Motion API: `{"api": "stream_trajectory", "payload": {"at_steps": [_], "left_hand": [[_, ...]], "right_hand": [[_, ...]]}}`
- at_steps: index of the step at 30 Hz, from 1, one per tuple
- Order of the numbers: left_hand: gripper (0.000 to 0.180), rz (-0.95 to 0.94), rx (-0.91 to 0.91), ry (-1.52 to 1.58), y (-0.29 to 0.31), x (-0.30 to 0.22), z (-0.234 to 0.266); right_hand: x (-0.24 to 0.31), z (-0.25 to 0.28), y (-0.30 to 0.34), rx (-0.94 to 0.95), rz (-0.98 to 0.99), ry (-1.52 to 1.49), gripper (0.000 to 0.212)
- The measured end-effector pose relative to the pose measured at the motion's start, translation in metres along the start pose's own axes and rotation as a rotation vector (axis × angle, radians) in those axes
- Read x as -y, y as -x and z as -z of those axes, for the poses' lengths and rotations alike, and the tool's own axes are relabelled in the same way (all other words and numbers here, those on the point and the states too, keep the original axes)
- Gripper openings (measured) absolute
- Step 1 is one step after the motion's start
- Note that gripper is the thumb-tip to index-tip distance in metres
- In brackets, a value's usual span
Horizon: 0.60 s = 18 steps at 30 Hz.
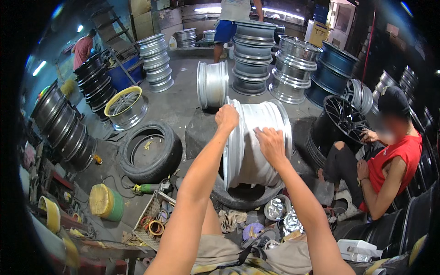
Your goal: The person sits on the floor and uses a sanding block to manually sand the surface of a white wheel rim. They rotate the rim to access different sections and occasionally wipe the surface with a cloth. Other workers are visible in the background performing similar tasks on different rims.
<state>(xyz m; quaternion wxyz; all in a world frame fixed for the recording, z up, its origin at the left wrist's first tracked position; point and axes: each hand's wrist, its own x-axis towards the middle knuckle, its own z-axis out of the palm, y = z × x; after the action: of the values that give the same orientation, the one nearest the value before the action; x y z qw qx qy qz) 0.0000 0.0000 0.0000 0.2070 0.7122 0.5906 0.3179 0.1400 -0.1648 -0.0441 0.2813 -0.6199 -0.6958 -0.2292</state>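
Observation:
In front of me a silver wheel rim (250,151) stands on its edge on a tyre (243,201) lying flat. My left hand (228,117) is closed over the upper part of the rim's left flange. Against the pale barrel lies my right hand (272,143), its fingers bent and drawn together near the top. Whatever sits under those fingertips, if anything, is hidden. Just beyond stands another silver rim (212,83), also on edge.
A loose tyre (151,153), a green angle grinder (153,188) and a crate (149,211) lie to the left. At right a seated person in red (394,160) touches a black rim (343,119). Stacked rims (252,57) rise behind, near a standing person (233,18).

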Motion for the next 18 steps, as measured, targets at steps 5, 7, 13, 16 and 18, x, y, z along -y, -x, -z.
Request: {"api": "stream_trajectory", "payload": {"at_steps": [5, 7, 13, 16, 18], "left_hand": [[0.047, 0.003, -0.062, 0.105, -0.012, -0.03, 0.002], [0.047, 0.02, -0.031, 0.123, 0.004, -0.026, -0.015], [0.047, -0.023, 0.006, 0.016, 0.009, -0.008, 0.007], [0.047, -0.02, 0.003, -0.016, 0.004, 0.006, 0.02], [0.046, -0.019, -0.012, 0.001, 0.004, 0.013, 0.013]], "right_hand": [[-0.04, 0.038, -0.028, 0.025, 0.167, 0.076, 0.031], [-0.037, 0.055, 0.001, 0.054, 0.179, 0.074, 0.023], [-0.003, 0.011, -0.032, -0.048, 0.028, 0.03, 0.015], [0.024, 0.016, 0.003, 0.04, 0.079, 0.017, 0.014], [0.03, 0.035, 0.035, 0.11, 0.105, -0.027, 0.015]]}}
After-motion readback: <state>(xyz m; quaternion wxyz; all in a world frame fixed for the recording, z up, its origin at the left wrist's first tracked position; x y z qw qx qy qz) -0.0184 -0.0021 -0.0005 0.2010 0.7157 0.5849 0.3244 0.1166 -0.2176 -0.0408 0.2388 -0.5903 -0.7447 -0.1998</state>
